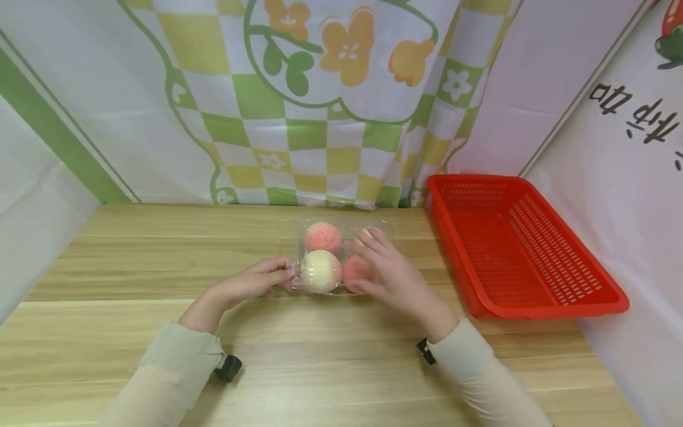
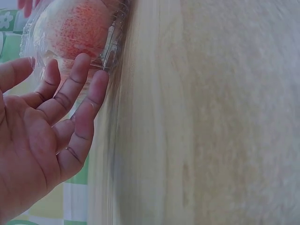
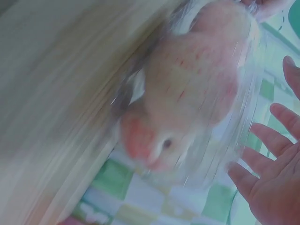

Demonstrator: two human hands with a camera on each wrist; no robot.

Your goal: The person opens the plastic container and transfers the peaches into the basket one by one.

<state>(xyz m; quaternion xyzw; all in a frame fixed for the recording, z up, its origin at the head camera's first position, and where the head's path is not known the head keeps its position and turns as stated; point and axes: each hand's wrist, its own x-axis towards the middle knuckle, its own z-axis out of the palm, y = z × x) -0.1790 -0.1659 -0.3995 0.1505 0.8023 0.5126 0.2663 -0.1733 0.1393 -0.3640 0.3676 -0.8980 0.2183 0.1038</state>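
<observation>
A clear plastic clamshell box (image 1: 299, 237) holding several pink-and-cream peaches stands on the table ahead. In the head view, one peach (image 1: 321, 271) faces me at the front left, with a pinker one (image 1: 322, 237) behind it. My left hand (image 1: 258, 279) is at the box's left side; the left wrist view shows its loosely bent fingers (image 2: 77, 89) right at the plastic edge. Over the box's right half, my right hand (image 1: 392, 270) is spread, partly hiding two peaches. In the right wrist view its fingers (image 3: 272, 136) are apart, beside the transparent lid (image 3: 211, 154).
A red plastic basket (image 1: 539, 255) with perforated sides stands on the right of the wooden table (image 1: 331, 367). Behind the table hangs a green and yellow checked curtain (image 1: 267, 118) with flowers. White panels (image 1: 597, 196) flank the table.
</observation>
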